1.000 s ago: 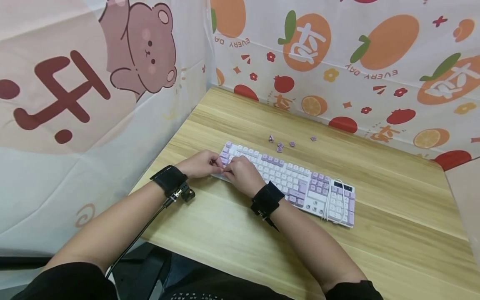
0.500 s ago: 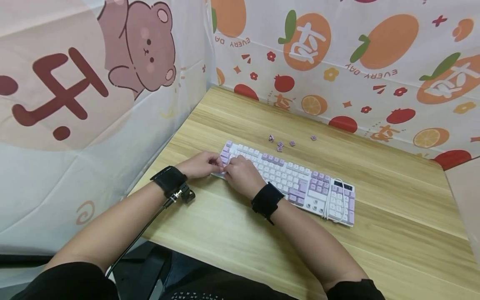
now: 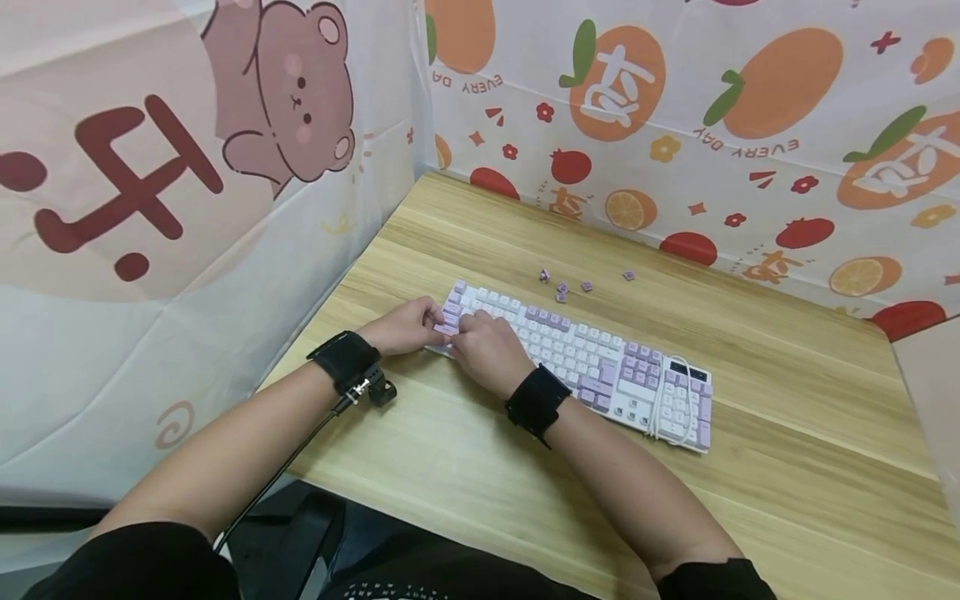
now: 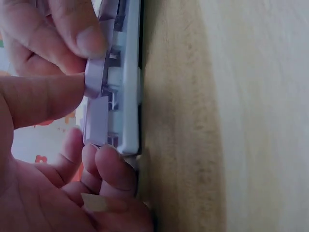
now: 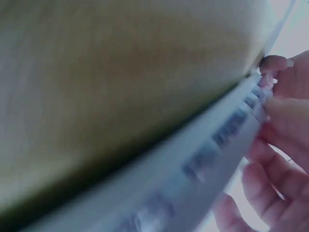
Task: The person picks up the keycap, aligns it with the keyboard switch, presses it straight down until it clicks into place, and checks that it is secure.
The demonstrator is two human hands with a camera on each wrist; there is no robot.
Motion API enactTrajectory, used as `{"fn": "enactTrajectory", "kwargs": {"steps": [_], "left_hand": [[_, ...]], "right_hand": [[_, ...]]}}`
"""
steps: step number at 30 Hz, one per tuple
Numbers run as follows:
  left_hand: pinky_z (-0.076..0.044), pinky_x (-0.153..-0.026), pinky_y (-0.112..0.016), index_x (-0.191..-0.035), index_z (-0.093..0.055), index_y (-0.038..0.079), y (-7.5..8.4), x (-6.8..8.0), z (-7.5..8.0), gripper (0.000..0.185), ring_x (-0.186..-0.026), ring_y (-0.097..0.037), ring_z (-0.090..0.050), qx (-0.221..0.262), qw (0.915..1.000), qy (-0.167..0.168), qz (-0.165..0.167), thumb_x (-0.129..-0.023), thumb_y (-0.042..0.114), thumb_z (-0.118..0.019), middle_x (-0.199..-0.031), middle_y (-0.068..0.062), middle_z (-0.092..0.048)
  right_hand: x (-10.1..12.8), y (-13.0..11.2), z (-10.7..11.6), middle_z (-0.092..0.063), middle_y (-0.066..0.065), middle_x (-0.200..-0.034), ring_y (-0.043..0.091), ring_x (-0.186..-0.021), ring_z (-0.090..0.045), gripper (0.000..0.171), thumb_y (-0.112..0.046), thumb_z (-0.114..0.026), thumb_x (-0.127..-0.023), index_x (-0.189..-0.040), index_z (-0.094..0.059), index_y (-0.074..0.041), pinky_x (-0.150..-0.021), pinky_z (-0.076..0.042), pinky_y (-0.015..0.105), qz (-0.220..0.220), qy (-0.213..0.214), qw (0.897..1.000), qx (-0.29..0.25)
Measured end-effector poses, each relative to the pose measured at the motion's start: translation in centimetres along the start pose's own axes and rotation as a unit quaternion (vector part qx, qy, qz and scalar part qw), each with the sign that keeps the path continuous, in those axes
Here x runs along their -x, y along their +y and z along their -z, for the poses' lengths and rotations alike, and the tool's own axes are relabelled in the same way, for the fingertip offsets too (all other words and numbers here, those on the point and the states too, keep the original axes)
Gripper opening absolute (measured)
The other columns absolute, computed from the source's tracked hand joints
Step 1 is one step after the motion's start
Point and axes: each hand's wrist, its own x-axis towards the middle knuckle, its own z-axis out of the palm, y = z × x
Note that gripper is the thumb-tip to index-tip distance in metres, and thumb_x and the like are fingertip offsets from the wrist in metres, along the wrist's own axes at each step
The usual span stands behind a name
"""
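A white and lilac keyboard [image 3: 570, 350] lies aslant on the table, the two hands meeting at its near left corner. My left hand [image 3: 405, 327] has its thumb against one lilac keycap [image 4: 95, 79] in the front row, while its other fingers curl at the corner keycap [image 4: 98, 118]. From the other side, my right hand [image 3: 489, 350] pinches the same front-row keycap with its fingertips. Bare switches show at the arrow keys [image 3: 632, 408]. In the right wrist view the keyboard's front edge [image 5: 159, 159] is blurred, with fingers [image 5: 289, 116] gathered at its far end.
Several small purple keycaps [image 3: 562, 292] lie loose on the wooden table [image 3: 420, 442] behind the keyboard. A white cable [image 3: 660, 400] is bundled across the keyboard's right end. Printed cloths hang on the left [image 3: 300, 225] and at the back [image 3: 675, 75].
The left hand has shifted slightly, its fingers settling closer over the keyboard's corner. The right hand stays nearly in place, and the loose keycaps have not moved.
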Motion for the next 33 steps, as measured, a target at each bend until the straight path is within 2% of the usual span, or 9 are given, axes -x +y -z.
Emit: {"fn": "enactTrajectory", "kwargs": {"steps": [5, 7, 9, 12, 15, 18, 22, 28, 33], "left_hand": [[-0.043, -0.059, -0.027, -0.103, -0.049, 0.001, 0.2, 0.0, 0.2, 0.034, -0.065, -0.015, -0.050, 0.002, 0.9998, -0.001, 0.018, -0.082, 0.010, -0.073, -0.078, -0.005, -0.049], [-0.043, -0.056, -0.026, -0.103, -0.047, 0.001, 0.2, 0.0, 0.3, 0.034, -0.062, -0.015, -0.050, -0.001, 0.9998, -0.004, 0.020, -0.083, 0.009, -0.073, -0.077, -0.004, -0.048], [-0.043, -0.055, -0.026, -0.103, -0.046, 0.002, 0.2, 0.1, 0.5, 0.033, -0.061, -0.015, -0.050, -0.002, 0.9998, -0.007, 0.019, -0.083, 0.010, -0.072, -0.077, -0.004, -0.048], [-0.043, -0.057, -0.026, -0.104, -0.046, 0.003, 0.0, 0.3, 0.8, 0.032, -0.063, -0.015, -0.049, -0.003, 0.9998, -0.009, 0.016, -0.085, 0.012, -0.071, -0.078, -0.004, -0.048], [-0.042, -0.057, -0.026, -0.104, -0.045, 0.003, -0.6, 0.5, 0.9, 0.031, -0.065, -0.015, -0.048, 0.001, 0.9999, -0.015, 0.007, -0.087, 0.013, -0.069, -0.079, -0.004, -0.047], [-0.042, -0.058, -0.026, -0.105, -0.046, 0.001, -1.0, 0.6, 1.0, 0.030, -0.065, -0.015, -0.048, 0.017, 0.9996, -0.022, -0.005, -0.089, 0.014, -0.067, -0.082, -0.005, -0.048], [-0.042, -0.060, -0.027, -0.106, -0.045, 0.001, -1.1, 0.8, 0.9, 0.031, -0.065, -0.015, -0.048, 0.027, 0.9994, -0.022, -0.001, -0.092, 0.020, -0.066, -0.085, -0.006, -0.048], [-0.038, -0.054, -0.025, -0.106, -0.042, 0.004, -0.7, 1.0, 0.2, 0.033, -0.059, -0.013, -0.043, 0.013, 0.9996, -0.025, 0.011, -0.093, 0.024, -0.065, -0.078, -0.003, -0.044], [-0.039, -0.055, -0.027, -0.106, -0.042, 0.005, -0.1, 1.1, -0.6, 0.035, -0.060, -0.014, -0.043, 0.002, 0.9995, -0.031, 0.006, -0.092, 0.026, -0.066, -0.078, -0.003, -0.044]], "right_hand": [[0.8, -0.6, 0.5, -0.059, 0.000, -0.092, 0.019, -0.083, -0.052, 0.030, -0.039, -0.059, -0.096, -0.098, -0.074, -0.013, -0.065, -0.048, 0.034, 0.035, -0.041, 0.997, 0.058], [0.9, -0.8, 0.5, -0.058, 0.000, -0.094, 0.019, -0.084, -0.052, 0.031, -0.038, -0.056, -0.097, -0.099, -0.073, -0.012, -0.066, -0.049, 0.034, 0.044, -0.053, 0.995, 0.073], [0.7, -0.7, 0.6, -0.057, 0.000, -0.094, 0.018, -0.083, -0.052, 0.029, -0.034, -0.054, -0.097, -0.101, -0.073, -0.013, -0.066, -0.048, 0.033, 0.046, -0.064, 0.995, 0.064], [-0.2, 0.0, 1.1, -0.056, -0.001, -0.092, 0.016, -0.079, -0.050, 0.026, -0.028, -0.057, -0.096, -0.110, -0.074, -0.014, -0.065, -0.045, 0.029, 0.041, -0.091, 0.995, -0.005], [-0.8, 1.4, 1.6, -0.060, -0.001, -0.093, 0.014, -0.079, -0.053, 0.027, -0.025, -0.060, -0.096, -0.116, -0.073, -0.013, -0.069, -0.046, 0.027, 0.028, -0.118, 0.985, -0.120], [-1.2, 3.5, 2.3, -0.065, 0.002, -0.101, 0.014, -0.089, -0.059, 0.026, -0.024, -0.060, -0.097, -0.117, -0.072, -0.011, -0.081, -0.050, 0.028, -0.016, -0.133, 0.970, -0.201], [-1.8, 7.6, 3.4, -0.065, 0.006, -0.114, 0.019, -0.104, -0.061, 0.029, -0.025, -0.059, -0.098, -0.120, -0.070, -0.009, -0.091, -0.051, 0.036, -0.099, -0.133, 0.960, -0.226], [-2.8, 13.6, 4.3, -0.062, 0.011, -0.120, 0.026, -0.109, -0.059, 0.029, -0.016, -0.058, -0.097, -0.124, -0.067, -0.007, -0.098, -0.048, 0.042, -0.189, -0.146, 0.954, -0.179], [-3.1, 16.2, 3.1, -0.060, 0.017, -0.131, 0.031, -0.120, -0.056, 0.033, -0.009, -0.054, -0.098, -0.129, -0.064, -0.009, -0.104, -0.045, 0.045, -0.206, -0.196, 0.950, -0.127]]}}
